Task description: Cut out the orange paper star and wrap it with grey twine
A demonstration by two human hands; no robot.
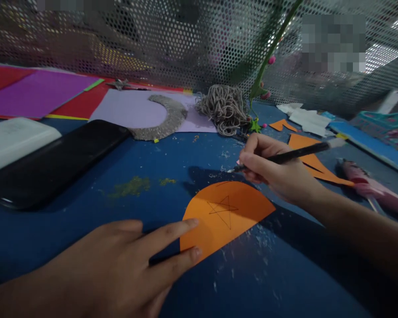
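An orange paper piece [248,205] with one rounded edge and one straight edge lies on the blue table [152,170]. A star is drawn on it in thin dark lines, with a short stroke near its top edge. My left hand [126,260] rests at its left side, two fingers spread and stretched onto the paper. Above the paper's upper right edge, my right hand [272,165] grips a black pen [295,153], its tip pointing left and held off the paper.
A black phone [63,163] and a white device [16,139] lie left. Behind are purple paper [43,92], a grey glitter crescent [172,117] and tangled grey cord [223,108]. Orange scraps [305,150], a pink tool [371,183] and a teal basket [384,121] are right. Perforated mesh [172,44] borders the back.
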